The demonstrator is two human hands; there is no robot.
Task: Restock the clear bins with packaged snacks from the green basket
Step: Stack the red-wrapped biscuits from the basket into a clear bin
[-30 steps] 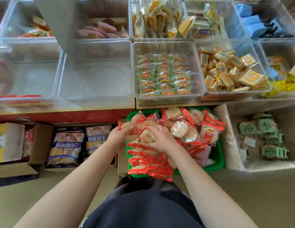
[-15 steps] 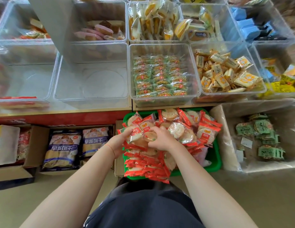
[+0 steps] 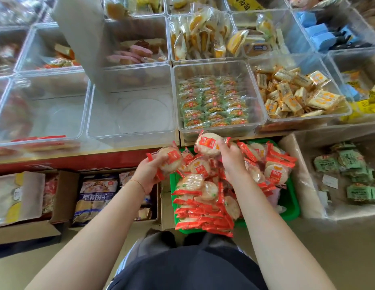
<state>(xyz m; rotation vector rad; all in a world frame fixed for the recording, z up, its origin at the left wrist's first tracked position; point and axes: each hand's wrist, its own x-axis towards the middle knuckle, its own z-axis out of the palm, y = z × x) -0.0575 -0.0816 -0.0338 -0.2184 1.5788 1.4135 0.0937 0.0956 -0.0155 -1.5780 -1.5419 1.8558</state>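
Rows of clear plastic bins (image 3: 220,65) fill the shelf beyond both hands, and the one straight ahead of the left hand, the bare clear bin (image 3: 131,114), shows only its see-through floor. Just ahead of the right hand sits the clear bin of green-wrapped round snacks (image 3: 213,103), and further right of it the clear bin of yellow-and-white wrapped bars (image 3: 295,95). Under the hands, the green plastic basket (image 3: 289,206) stands on the floor, heaped with round pale rice crackers in clear packets with red ends (image 3: 203,197); the pile spills over its near edge. Right of the right hand lies a clear-lined box of green snack packets (image 3: 349,176). Left of the left hand, open brown cardboard boxes (image 3: 65,195) hold big printed bags.

Now the hands! The left hand (image 3: 148,172) is lifted off the pile, fingers curled under one round rice cracker packet (image 3: 169,159), gripping it just left of the basket. The right hand (image 3: 230,158) pinches a second red-labelled cracker packet (image 3: 208,144) between thumb and fingers, holding it above the heap, level with the shelf's front edge. The two packets are apart, not touching.
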